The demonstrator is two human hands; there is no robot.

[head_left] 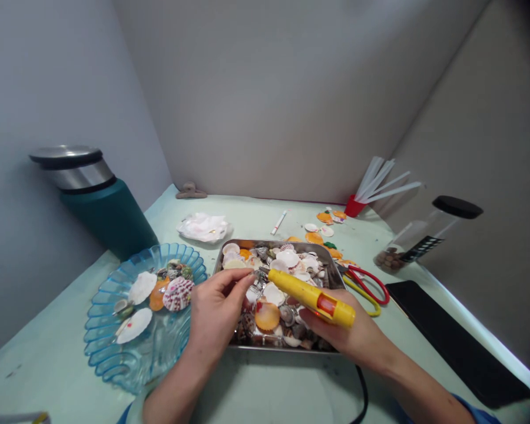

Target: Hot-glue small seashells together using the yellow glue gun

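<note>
My right hand (353, 337) is closed around a yellow glue gun (311, 297), whose nozzle points left toward my other hand. My left hand (215, 312) hovers over the left part of a metal tray (274, 348) heaped with seashells; its fingertips are pinched together on a small piece I cannot make out, right at the gun's tip. An orange scallop shell (267, 316) lies in the tray between my hands. The gun's black cord (361, 394) runs down past my right wrist.
A blue glass plate (115, 353) with several shells sits at left, a teal bottle (101, 206) behind it. Red-and-yellow scissors (368, 285), a black phone (454, 341), a clear jar (424, 235), a red cup of glue sticks (371, 188) and loose shells lie at right.
</note>
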